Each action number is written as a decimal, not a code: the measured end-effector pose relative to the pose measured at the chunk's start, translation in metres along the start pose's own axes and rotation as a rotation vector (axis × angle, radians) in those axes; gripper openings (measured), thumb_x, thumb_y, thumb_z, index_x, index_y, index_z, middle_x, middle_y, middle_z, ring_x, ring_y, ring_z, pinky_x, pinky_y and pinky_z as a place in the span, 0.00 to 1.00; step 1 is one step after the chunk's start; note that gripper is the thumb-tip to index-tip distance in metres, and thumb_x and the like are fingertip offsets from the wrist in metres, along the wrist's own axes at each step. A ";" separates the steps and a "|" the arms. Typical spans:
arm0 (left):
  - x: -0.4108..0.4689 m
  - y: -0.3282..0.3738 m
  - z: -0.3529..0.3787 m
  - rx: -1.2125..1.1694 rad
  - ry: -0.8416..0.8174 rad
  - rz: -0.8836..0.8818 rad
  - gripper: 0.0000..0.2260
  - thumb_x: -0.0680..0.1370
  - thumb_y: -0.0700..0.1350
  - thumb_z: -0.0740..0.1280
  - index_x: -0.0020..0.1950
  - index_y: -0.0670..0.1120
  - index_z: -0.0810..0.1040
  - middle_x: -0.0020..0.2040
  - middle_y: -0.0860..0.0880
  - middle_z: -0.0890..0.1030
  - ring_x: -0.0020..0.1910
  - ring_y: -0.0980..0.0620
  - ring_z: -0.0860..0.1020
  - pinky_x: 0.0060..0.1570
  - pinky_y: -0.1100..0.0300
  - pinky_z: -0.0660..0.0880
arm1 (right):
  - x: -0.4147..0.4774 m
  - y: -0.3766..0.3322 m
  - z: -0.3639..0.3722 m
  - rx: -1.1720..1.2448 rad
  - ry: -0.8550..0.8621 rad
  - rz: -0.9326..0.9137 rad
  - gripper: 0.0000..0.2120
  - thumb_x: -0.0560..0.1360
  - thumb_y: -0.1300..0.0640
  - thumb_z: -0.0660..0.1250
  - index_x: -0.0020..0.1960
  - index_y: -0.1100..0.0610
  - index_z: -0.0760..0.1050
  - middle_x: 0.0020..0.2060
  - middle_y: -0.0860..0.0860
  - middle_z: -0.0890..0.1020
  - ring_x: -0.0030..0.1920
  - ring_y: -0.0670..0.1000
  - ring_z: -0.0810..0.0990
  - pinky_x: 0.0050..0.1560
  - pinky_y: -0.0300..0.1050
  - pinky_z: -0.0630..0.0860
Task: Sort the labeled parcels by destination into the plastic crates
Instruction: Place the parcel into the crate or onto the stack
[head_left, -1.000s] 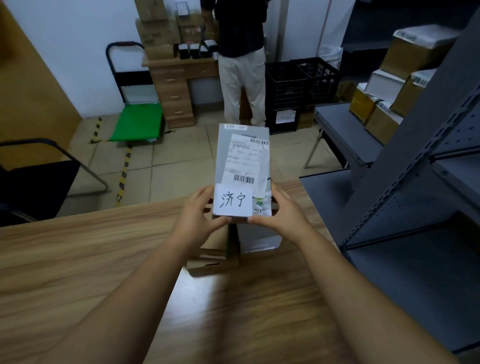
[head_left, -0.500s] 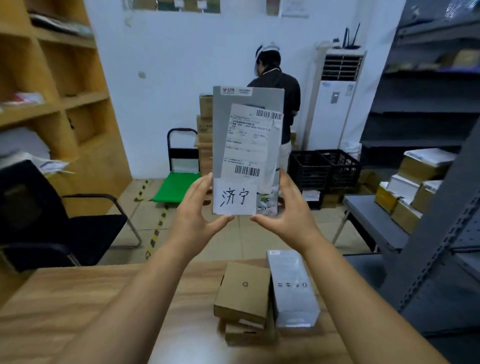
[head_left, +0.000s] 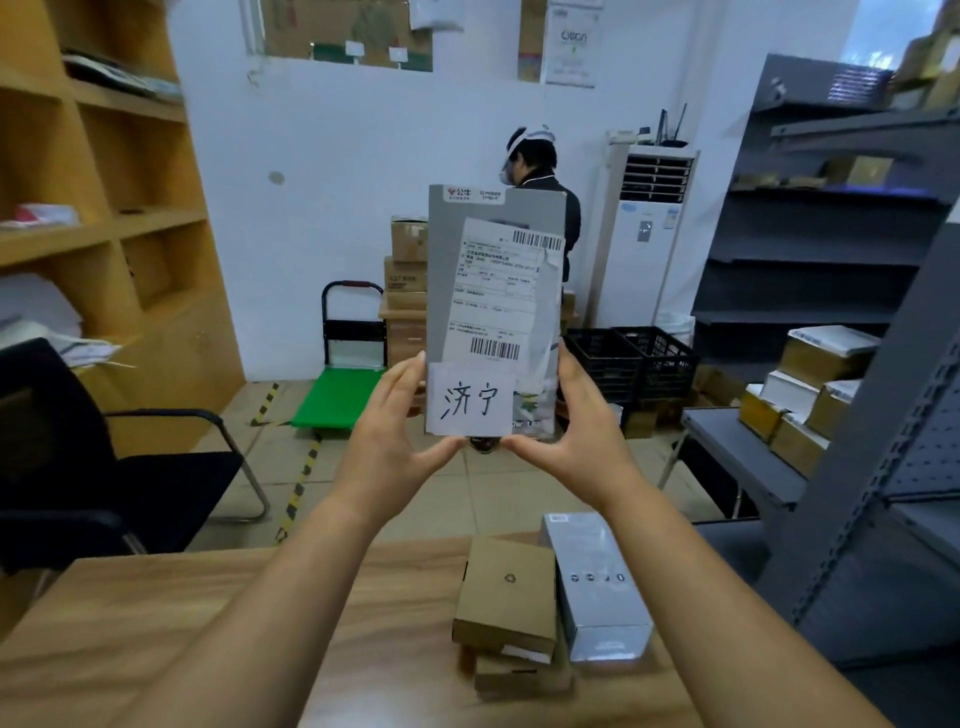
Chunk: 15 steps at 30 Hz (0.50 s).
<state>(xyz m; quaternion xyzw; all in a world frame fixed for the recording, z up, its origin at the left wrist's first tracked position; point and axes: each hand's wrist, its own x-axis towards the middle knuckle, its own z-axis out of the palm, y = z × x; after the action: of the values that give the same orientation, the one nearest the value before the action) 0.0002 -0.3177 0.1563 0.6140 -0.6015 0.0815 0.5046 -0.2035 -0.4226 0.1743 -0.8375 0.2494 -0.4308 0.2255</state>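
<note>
I hold a tall grey parcel upright in front of me, well above the wooden table. It carries a printed shipping label and a white handwritten slip reading 济宁. My left hand grips its lower left edge and my right hand its lower right edge. On the table below lie brown cardboard parcels stacked together and a silver-grey box beside them. Two black plastic crates stand on the floor across the room.
A person in dark top stands with their back to me near a stack of cartons. A green platform trolley sits left of them. A black chair is at my left, grey metal shelving with boxes at my right.
Both hands lifted the grey parcel up off the stack on the table to eye level, and my view tilted up from the table toward the room.
</note>
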 end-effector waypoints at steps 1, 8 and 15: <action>-0.002 0.000 -0.005 0.010 0.008 -0.010 0.42 0.69 0.47 0.78 0.78 0.49 0.60 0.71 0.52 0.68 0.66 0.56 0.70 0.67 0.54 0.72 | 0.002 -0.003 0.002 0.023 -0.013 -0.015 0.54 0.68 0.54 0.80 0.80 0.42 0.47 0.64 0.25 0.59 0.61 0.19 0.60 0.54 0.16 0.61; -0.023 0.005 -0.062 0.165 0.093 -0.139 0.39 0.70 0.46 0.78 0.77 0.46 0.63 0.70 0.53 0.68 0.64 0.59 0.70 0.64 0.64 0.71 | 0.027 -0.029 0.045 0.168 -0.126 -0.143 0.52 0.68 0.49 0.80 0.81 0.44 0.50 0.74 0.42 0.68 0.72 0.40 0.67 0.70 0.43 0.70; -0.093 0.010 -0.175 0.420 0.251 -0.386 0.41 0.71 0.49 0.77 0.79 0.52 0.60 0.72 0.59 0.65 0.67 0.65 0.67 0.68 0.64 0.68 | 0.035 -0.103 0.157 0.433 -0.360 -0.300 0.51 0.67 0.49 0.80 0.79 0.39 0.51 0.74 0.39 0.67 0.71 0.38 0.67 0.69 0.40 0.68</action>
<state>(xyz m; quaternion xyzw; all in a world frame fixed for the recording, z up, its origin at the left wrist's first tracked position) 0.0564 -0.1289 0.1790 0.7929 -0.3767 0.1817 0.4432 -0.0321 -0.3381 0.1740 -0.8603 -0.0183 -0.3472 0.3727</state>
